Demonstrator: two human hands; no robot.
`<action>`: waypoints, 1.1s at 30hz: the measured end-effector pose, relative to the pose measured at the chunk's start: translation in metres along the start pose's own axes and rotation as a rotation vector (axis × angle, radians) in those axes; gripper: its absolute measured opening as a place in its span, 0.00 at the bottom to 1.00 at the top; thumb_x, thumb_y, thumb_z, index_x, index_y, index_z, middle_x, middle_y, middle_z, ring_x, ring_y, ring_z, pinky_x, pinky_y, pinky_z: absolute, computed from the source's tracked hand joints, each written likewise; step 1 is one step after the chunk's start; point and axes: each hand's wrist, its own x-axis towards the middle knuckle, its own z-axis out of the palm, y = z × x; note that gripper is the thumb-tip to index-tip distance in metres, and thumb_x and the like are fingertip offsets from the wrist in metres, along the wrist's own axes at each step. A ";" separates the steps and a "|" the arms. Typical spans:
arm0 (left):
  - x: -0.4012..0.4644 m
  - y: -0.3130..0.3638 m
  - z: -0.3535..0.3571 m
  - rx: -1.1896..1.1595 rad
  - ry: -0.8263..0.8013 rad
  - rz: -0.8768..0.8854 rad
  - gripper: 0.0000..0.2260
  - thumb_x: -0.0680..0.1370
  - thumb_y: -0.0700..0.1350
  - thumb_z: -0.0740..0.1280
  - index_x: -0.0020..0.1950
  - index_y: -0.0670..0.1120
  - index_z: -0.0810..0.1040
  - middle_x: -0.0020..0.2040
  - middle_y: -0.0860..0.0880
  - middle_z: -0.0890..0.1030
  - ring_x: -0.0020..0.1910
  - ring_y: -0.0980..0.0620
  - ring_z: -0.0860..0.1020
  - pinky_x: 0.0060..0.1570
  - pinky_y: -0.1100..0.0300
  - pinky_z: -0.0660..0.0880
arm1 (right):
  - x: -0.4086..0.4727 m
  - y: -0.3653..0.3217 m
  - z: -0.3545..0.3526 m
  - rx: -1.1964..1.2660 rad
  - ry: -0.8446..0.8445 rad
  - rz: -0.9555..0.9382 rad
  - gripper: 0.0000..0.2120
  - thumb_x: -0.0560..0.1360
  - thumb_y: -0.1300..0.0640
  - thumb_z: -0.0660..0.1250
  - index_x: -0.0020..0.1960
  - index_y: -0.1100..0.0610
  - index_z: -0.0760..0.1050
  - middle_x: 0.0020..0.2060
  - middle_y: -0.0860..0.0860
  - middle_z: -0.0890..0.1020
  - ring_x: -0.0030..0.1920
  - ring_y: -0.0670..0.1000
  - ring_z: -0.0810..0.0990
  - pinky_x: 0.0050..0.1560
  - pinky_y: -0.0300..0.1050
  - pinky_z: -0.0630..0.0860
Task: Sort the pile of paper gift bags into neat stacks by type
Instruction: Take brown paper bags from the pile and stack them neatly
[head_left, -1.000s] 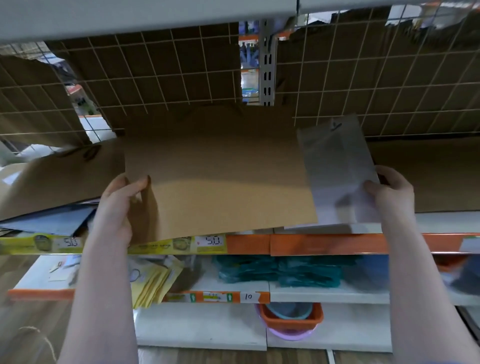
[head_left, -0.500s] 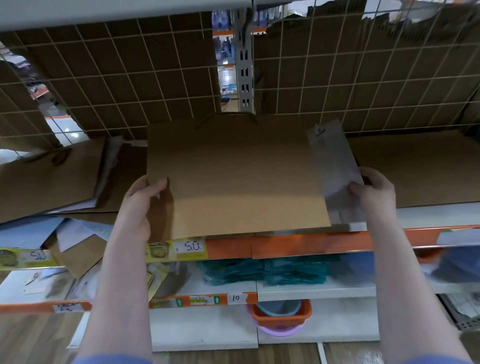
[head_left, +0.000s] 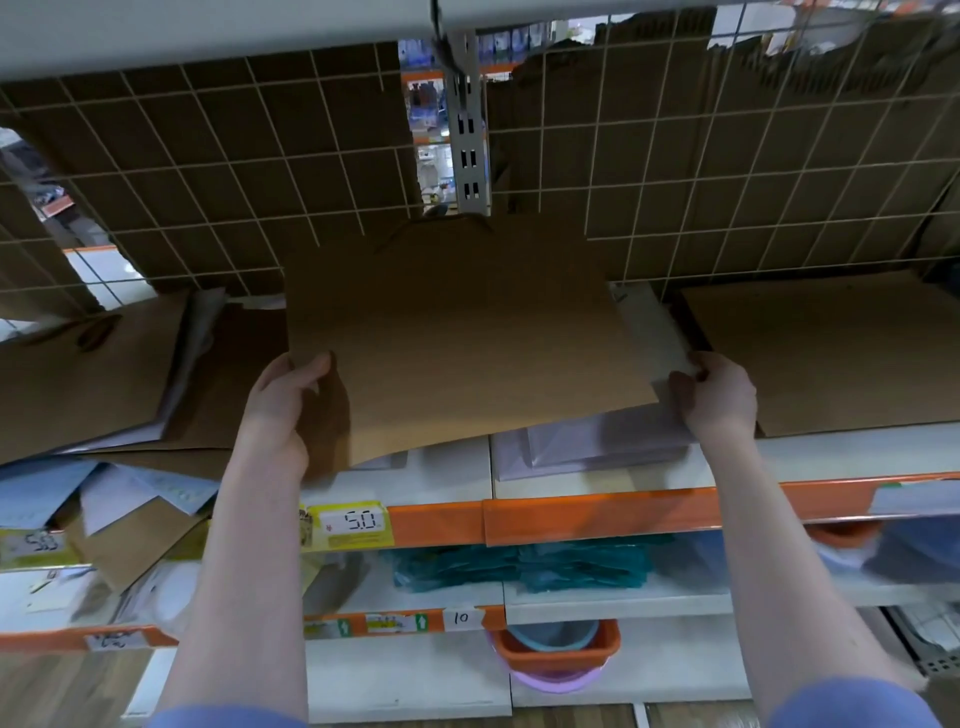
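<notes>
- Nearest the camera, two bare forearms with blue sleeves reach up and forward to a white shelf (head_left: 571, 475) with an orange front strip.
- The left hand (head_left: 280, 402) has its grip closed on the lower left corner of a large flat brown paper bag (head_left: 457, 338), thumb on top, fingers underneath.
- The right hand (head_left: 719, 397) pinches the near edge of a pale grey bag (head_left: 652, 332), which lies just beside the brown bag's right edge and partly under it.
- The brown bag is held tilted above the shelf, its near edge sagging and its far edge raised toward the wire grid (head_left: 234, 171).
- Under the raised bag, a lilac flat bag (head_left: 587, 447) lies on the shelf.
- To the right, a stack of brown bags (head_left: 831, 348) lies flat on the same shelf, apart from the held one.
- To the left, a loose pile of brown and white bags (head_left: 104, 374) lies askew, with light blue ones spilling over the shelf edge.
- A yellow price tag (head_left: 353, 522) reading 50 sits on the orange strip below the left hand.
- At the back, the wire grid stands with brown cardboard behind it.
</notes>
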 end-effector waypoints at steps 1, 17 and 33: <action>0.000 -0.001 0.002 0.007 -0.007 0.007 0.12 0.76 0.40 0.66 0.60 0.48 0.75 0.48 0.47 0.80 0.45 0.50 0.79 0.39 0.57 0.74 | 0.001 0.001 0.003 -0.016 0.004 -0.003 0.20 0.78 0.59 0.61 0.69 0.61 0.68 0.64 0.62 0.74 0.61 0.64 0.74 0.59 0.53 0.72; 0.012 -0.010 0.018 0.057 -0.046 -0.004 0.12 0.75 0.43 0.68 0.58 0.50 0.77 0.49 0.47 0.80 0.49 0.47 0.79 0.42 0.55 0.74 | -0.002 0.010 0.031 -0.218 -0.030 -0.060 0.24 0.73 0.69 0.62 0.69 0.58 0.70 0.62 0.60 0.75 0.61 0.61 0.74 0.58 0.53 0.74; 0.010 -0.009 0.018 0.127 -0.152 -0.047 0.13 0.74 0.45 0.69 0.58 0.53 0.75 0.54 0.45 0.79 0.53 0.43 0.78 0.47 0.51 0.74 | -0.037 -0.004 0.009 0.193 0.120 -0.091 0.14 0.81 0.55 0.56 0.55 0.61 0.77 0.45 0.56 0.78 0.50 0.56 0.76 0.47 0.44 0.68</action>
